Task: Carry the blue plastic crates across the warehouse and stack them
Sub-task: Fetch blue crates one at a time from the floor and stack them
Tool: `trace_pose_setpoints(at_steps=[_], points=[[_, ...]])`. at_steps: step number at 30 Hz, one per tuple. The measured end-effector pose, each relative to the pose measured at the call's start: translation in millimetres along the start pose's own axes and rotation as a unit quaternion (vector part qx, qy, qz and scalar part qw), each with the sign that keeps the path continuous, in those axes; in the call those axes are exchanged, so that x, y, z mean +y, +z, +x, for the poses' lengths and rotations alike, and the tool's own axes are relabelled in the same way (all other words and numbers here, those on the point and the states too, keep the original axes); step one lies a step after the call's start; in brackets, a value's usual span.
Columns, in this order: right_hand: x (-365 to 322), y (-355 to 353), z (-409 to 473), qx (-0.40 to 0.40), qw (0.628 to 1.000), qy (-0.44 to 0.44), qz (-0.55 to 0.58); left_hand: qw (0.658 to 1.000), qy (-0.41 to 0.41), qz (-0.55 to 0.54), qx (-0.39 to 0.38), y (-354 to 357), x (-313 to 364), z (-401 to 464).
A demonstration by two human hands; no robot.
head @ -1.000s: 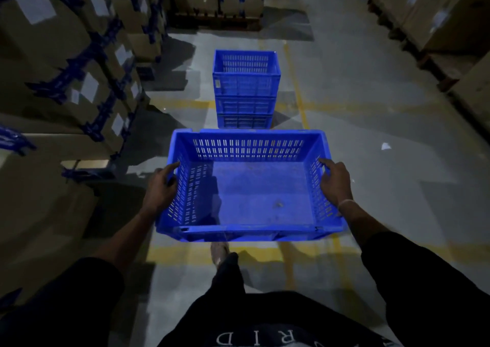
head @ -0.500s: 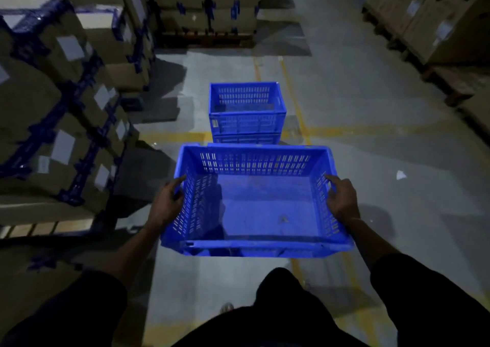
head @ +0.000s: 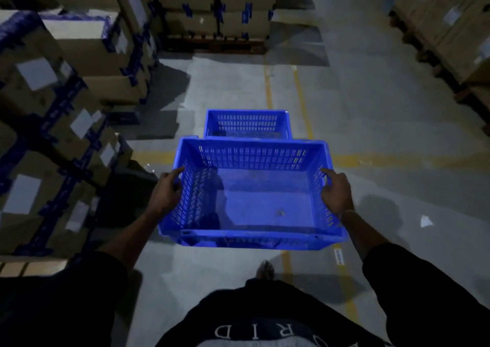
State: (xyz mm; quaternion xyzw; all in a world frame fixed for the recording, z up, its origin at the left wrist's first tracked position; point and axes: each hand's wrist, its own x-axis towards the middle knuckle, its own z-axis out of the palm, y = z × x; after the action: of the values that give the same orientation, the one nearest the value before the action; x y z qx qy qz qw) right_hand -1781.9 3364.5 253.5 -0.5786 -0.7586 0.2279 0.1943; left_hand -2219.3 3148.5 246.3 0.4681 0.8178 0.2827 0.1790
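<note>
Hands grip the carried blue crate point(head: 267, 201): left hand point(head: 165, 194) and right hand point(head: 336, 194) curl over its side walls, seemingly through handle slots; stacked crates point(head: 248, 122) sit just beyond.

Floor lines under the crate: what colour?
Yellow floor lines, clearest in the head view.

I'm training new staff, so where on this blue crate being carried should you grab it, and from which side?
Grip the carried crate at its two short end walls, coming in from the outside left and right, as the left hand and right hand do here. Its wide, open-topped shape balances level when held at opposite ends.
</note>
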Motion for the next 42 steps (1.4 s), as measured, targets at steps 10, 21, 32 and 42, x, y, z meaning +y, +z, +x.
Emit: trace_pose_setpoints(at_steps=[10,21,32,42], points=[[-32.0,22.6,189.2,-0.008,1.0,0.007,0.014,0.999,-0.033,-0.01,-0.016,17.9,12.2,184.4],[-51.5,106.2,397.0,-0.032,0.995,0.09,-0.024,0.994,-0.049,-0.086,-0.049,56.5,-21.8,403.5],[-26.0,178.3,501.6,-0.023,0.993,0.101,-0.052,0.995,0.02,-0.095,-0.028,103.4,-37.1,508.1],[-18.5,164.2,483.6,-0.058,0.993,0.08,-0.066,0.993,0.027,-0.089,-0.066,109.7,-43.0,482.7]])
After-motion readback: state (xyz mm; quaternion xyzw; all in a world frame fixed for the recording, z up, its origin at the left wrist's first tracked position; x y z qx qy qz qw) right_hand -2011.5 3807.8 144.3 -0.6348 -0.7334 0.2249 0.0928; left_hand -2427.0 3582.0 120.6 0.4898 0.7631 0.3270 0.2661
